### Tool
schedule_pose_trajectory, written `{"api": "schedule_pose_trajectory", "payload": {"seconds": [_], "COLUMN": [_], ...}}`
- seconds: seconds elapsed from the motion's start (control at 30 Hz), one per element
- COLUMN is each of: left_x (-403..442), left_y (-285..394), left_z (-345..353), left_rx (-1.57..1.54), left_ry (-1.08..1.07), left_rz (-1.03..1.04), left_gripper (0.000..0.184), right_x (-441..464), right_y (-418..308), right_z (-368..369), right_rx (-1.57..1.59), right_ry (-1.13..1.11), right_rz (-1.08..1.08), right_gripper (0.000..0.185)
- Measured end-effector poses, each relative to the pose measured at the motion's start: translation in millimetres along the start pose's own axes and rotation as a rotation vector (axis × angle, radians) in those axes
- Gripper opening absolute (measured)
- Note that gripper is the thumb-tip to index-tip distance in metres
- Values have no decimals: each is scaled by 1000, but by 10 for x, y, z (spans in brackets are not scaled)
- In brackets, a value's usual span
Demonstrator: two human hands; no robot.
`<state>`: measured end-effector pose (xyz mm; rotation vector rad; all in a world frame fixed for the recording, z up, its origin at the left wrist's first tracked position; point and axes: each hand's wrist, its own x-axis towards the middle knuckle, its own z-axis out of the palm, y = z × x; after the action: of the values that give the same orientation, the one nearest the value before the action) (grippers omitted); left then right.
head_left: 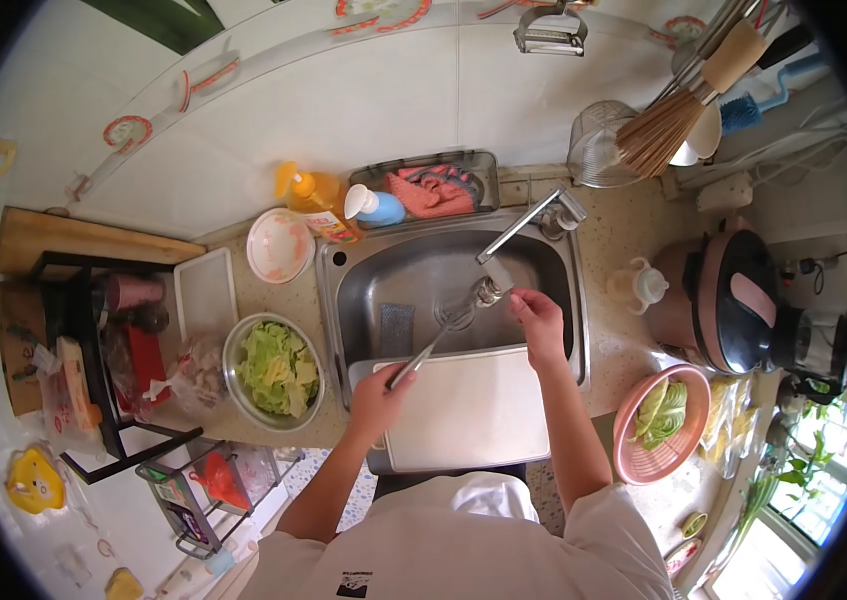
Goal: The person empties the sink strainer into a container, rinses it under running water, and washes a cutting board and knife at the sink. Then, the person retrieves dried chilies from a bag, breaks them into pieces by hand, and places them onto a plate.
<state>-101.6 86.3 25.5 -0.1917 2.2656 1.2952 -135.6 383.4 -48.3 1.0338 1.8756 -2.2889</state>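
My left hand [377,402] is closed round the dark handle of a knife [428,352], whose narrow blade points up and right over the sink [363,290]. Just right of the faucet [518,228] outlet is my right hand [540,322], its fingers curled towards the thumb in a pinch. Whatever is between those fingertips, if anything, is too small to tell. Below both hands a white cutting board [468,410] lies across the front of the sink. A grey textured pad [397,328] rests inside the basin.
Left of the sink stand a metal bowl of torn lettuce [275,370] and a pinkish bowl [279,246]. Soap bottles [323,208] and a cloth tray [488,180] line the back. A pink basket [625,455] with greens and a rice cooker [733,300] are to the right.
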Motion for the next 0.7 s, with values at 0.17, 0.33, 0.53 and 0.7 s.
{"api": "schedule_pose_trajectory", "payload": {"seconds": [0.17, 0.33, 0.53, 0.7], "left_x": [-134, -150, -151, -42], "left_y": [-54, -186, -193, -163], "left_z": [-247, -306, -250, -54], "left_rx": [-704, -849, -874, -728], "left_ry": [-150, -156, -181, -173], "left_rz": [-459, -547, -559, -548], "left_gripper": [46, 49, 49, 51], "right_x": [35, 48, -229, -462], "right_y": [308, 365, 102, 366], "right_z": [171, 207, 311, 156], "right_rx": [-126, 224, 721, 72], "right_ry": [-2, -202, -192, 42], "right_rz": [-35, 228, 377, 86], "right_gripper": [12, 12, 35, 28]}}
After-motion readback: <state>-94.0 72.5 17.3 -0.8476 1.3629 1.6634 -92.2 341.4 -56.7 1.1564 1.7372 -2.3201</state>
